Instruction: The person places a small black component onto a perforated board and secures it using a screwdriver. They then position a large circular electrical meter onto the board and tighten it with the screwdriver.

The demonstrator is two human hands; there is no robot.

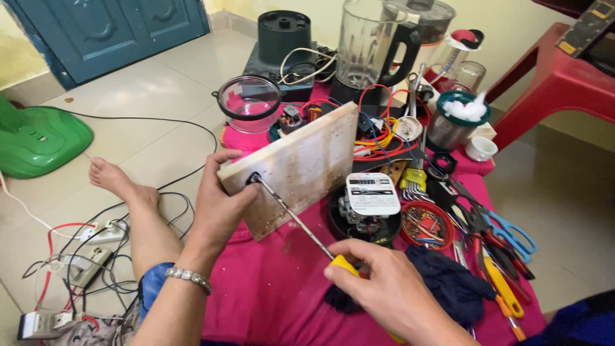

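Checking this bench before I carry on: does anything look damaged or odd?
The board held tilted in the left hand is stained brown and blotchy. Loose wires lie tangled behind it. The right hand aims a screwdriver at its corner.

Your right hand (391,291) hides most of yellow screwdriver handle (346,264). Screwdriver tip lost in hole in white panel (298,166). Your forearms cut by bottom edge. Red chair (557,83) cropped at right.
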